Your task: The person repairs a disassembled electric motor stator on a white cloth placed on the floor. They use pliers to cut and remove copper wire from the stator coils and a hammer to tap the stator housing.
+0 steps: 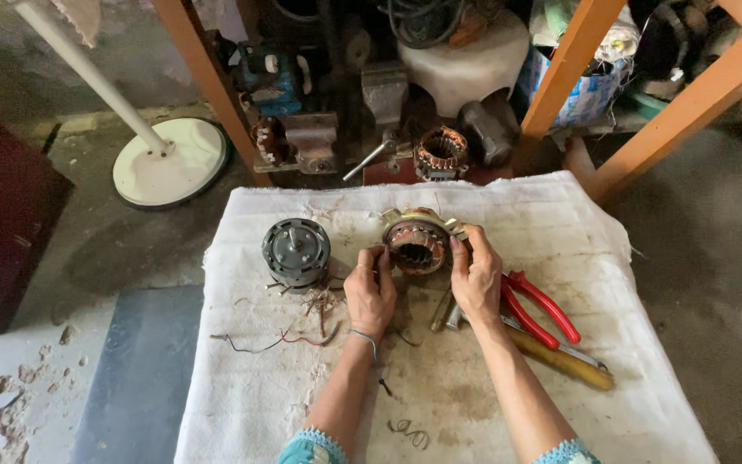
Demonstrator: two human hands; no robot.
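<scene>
Both hands grip the copper-wound motor core (416,246) on the white cloth (560,215) — left hand (371,292) and right hand (476,279) at opposite sides. Best held level — fingers off the windings.

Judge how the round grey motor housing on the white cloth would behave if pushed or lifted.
The grey motor housing looks like solid metal, so probably heavy for its size and rigid. It appears to rest on a flat end, so a push would likely slide it rather than roll it. The cloth beneath may drag and bunch.
</scene>
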